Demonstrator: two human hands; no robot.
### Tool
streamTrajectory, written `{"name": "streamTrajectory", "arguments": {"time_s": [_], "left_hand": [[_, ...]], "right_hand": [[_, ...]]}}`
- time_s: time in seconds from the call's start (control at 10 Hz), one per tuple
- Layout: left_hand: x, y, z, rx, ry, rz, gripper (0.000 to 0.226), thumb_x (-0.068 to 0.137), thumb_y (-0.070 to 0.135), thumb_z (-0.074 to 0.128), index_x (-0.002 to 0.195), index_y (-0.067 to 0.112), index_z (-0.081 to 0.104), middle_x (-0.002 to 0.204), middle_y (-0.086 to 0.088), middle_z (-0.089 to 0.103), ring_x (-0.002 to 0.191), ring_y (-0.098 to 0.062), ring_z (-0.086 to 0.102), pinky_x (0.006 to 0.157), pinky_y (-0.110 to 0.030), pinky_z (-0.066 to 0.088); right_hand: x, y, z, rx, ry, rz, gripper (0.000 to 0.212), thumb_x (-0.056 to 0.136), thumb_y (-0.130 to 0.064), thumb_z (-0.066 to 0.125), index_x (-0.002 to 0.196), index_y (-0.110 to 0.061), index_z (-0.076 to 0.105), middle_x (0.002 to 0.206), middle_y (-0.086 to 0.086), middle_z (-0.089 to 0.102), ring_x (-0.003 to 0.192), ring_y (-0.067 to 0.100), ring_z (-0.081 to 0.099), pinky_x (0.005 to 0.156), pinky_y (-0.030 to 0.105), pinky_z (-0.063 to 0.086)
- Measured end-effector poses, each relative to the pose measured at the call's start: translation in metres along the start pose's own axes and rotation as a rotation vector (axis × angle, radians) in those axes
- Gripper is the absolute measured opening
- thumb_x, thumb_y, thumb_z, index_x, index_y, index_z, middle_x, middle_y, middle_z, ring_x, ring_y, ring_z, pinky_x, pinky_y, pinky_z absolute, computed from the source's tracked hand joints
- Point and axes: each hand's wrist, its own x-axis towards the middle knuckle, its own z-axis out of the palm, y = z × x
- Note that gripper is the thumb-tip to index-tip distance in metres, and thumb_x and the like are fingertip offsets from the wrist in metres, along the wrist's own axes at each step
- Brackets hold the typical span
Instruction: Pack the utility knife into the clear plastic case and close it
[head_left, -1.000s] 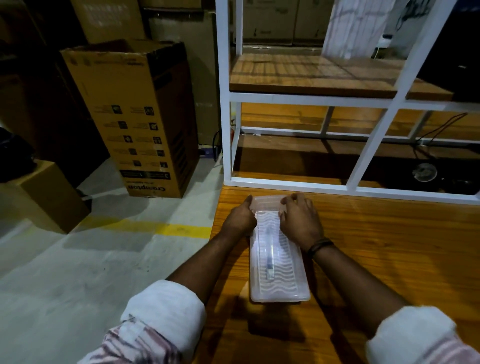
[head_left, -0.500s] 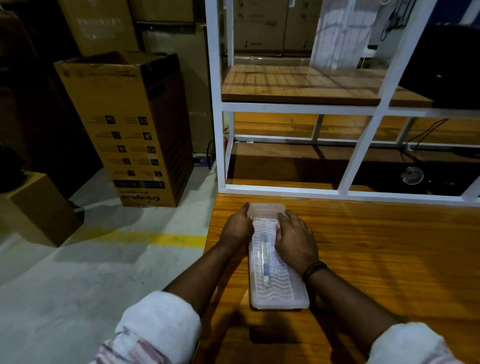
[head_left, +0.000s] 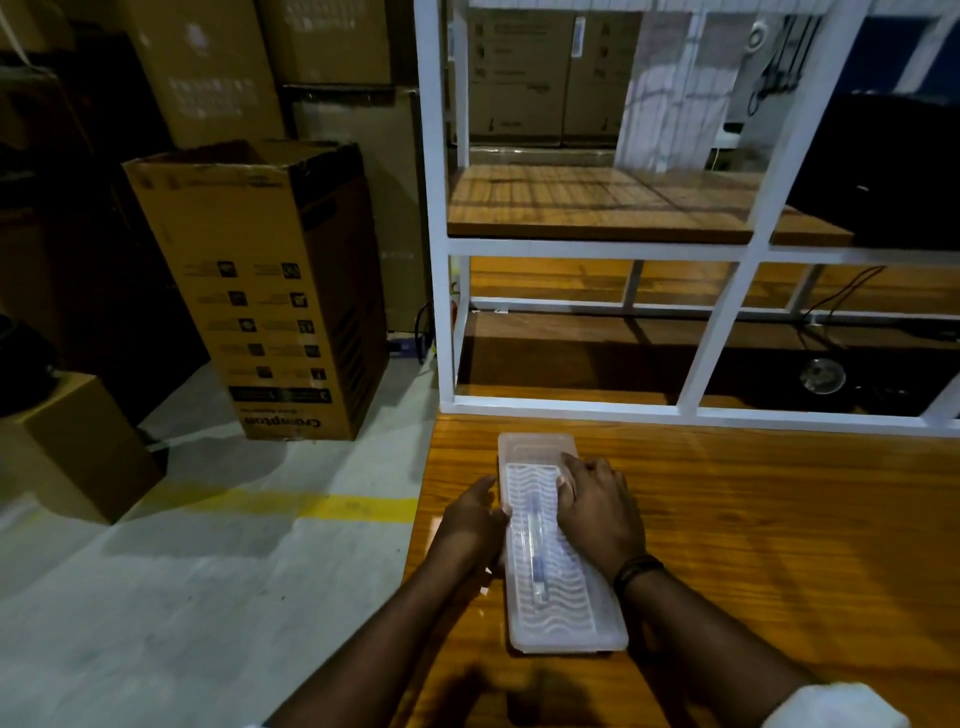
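Note:
A long clear plastic case (head_left: 563, 618) with a wavy-ribbed lid lies lengthwise on the wooden table (head_left: 779, 545), near its left edge. Through the lid I see the slim utility knife (head_left: 536, 556) lying along the middle. My left hand (head_left: 470, 519) rests against the case's left side, fingers along its edge. My right hand (head_left: 597, 509) lies flat on top of the lid's right half, fingertips pointing toward the far end. The lid sits down over the case; I cannot tell whether it is latched.
A white metal frame (head_left: 571, 408) with wooden shelves stands at the table's far edge. To the left, the floor holds a tall cardboard box (head_left: 270, 291), a smaller box (head_left: 72, 447) and a yellow line (head_left: 291, 501).
Both hands slid back along the case from its far end toward its middle. The case stayed put while the camera view shifted.

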Motion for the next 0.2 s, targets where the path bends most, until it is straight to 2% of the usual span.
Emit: {"name": "streamTrajectory", "arguments": {"time_s": [0.1, 0.2], "left_hand": [[0.005, 0.013, -0.009, 0.258, 0.042, 0.084, 0.067, 0.097, 0.032, 0.062, 0.157, 0.033, 0.031, 0.145, -0.008, 0.057, 0.087, -0.019, 0.068, 0.055, -0.030, 0.059], [0.012, 0.023, -0.021, 0.485, 0.187, 0.209, 0.070, 0.096, 0.048, 0.058, 0.157, 0.033, 0.028, 0.153, -0.007, 0.047, 0.119, -0.027, 0.062, 0.086, -0.041, 0.057]], "right_hand": [[0.006, -0.004, -0.008, -0.006, -0.002, 0.009, 0.049, 0.100, -0.039, 0.040, 0.147, -0.023, 0.044, 0.150, 0.009, 0.045, 0.133, 0.030, 0.042, 0.110, 0.044, 0.038], [0.013, -0.006, -0.016, -0.022, 0.000, -0.002, 0.052, 0.099, -0.040, 0.042, 0.147, -0.022, 0.043, 0.154, 0.009, 0.040, 0.139, 0.031, 0.037, 0.113, 0.047, 0.034]]}}
